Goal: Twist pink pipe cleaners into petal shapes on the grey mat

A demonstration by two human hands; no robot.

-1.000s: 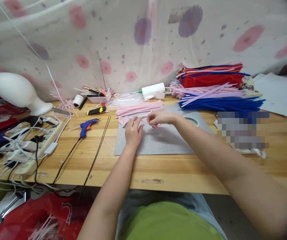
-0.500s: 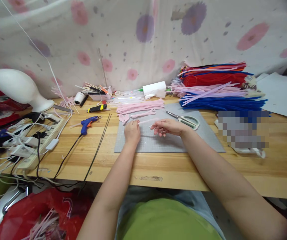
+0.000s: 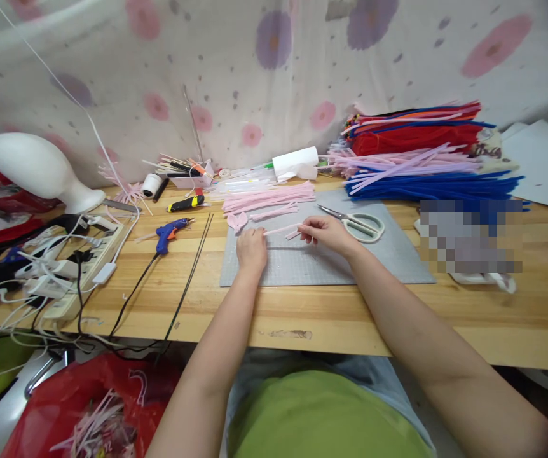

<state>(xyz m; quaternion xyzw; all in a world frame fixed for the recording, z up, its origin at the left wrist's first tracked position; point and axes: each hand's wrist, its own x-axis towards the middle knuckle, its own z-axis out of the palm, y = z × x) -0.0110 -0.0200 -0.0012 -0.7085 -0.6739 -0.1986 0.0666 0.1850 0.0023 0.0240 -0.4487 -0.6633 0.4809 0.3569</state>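
Note:
Above the grey cutting mat [image 3: 283, 270], my left hand [image 3: 252, 249] is closed on one end of a pink pipe cleaner [image 3: 281, 229]. My right hand [image 3: 319, 233] pinches the strip's other end; a short pink end also shows by its fingertips. Just behind my left hand lies a pink looped shape [image 3: 237, 221]. A few short pink stems [image 3: 274, 212] rest at the mat's back edge, in front of a longer pink bundle [image 3: 269, 197]. Scissors with pale handles [image 3: 363, 227] lie open beside my right hand.
To the left are a blue glue gun [image 3: 165, 238], a yellow-black cutter [image 3: 185, 203], a power strip [image 3: 71, 299] with tangled cables and a white foam head [image 3: 30, 166]. Blue stems [image 3: 431, 191] and red stems [image 3: 412, 138] are stacked at the back right.
My right hand's spread fingers have closed into a pinch on the pink strip. My left hand has barely moved. The camera view has shifted slightly.

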